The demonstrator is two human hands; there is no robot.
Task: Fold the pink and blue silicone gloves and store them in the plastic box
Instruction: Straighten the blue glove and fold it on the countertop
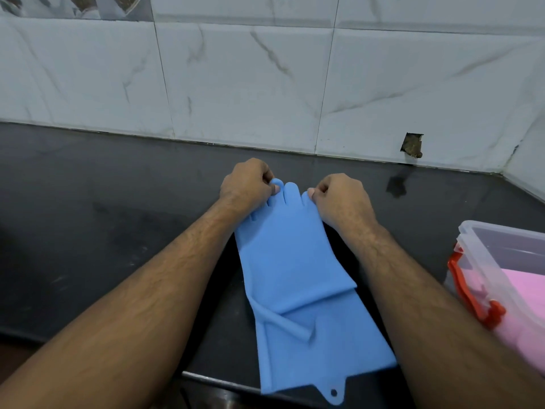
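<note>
A blue silicone glove [298,278] lies flat and lengthwise on the black counter [118,216], fingers pointing to the wall, cuff hanging over the front edge. My left hand [247,184] pinches the glove's finger end on the left side. My right hand [342,196] pinches the finger end on the right side. A clear plastic box [501,261] with a red latch [469,293] stands at the right edge. Pink glove material [528,293] lies inside it, partly cut off by the frame.
A white marble-patterned tiled wall [265,84] rises behind the counter, with a small broken hole [412,145] low on the right. The counter's front edge [224,382] runs under the glove's cuff.
</note>
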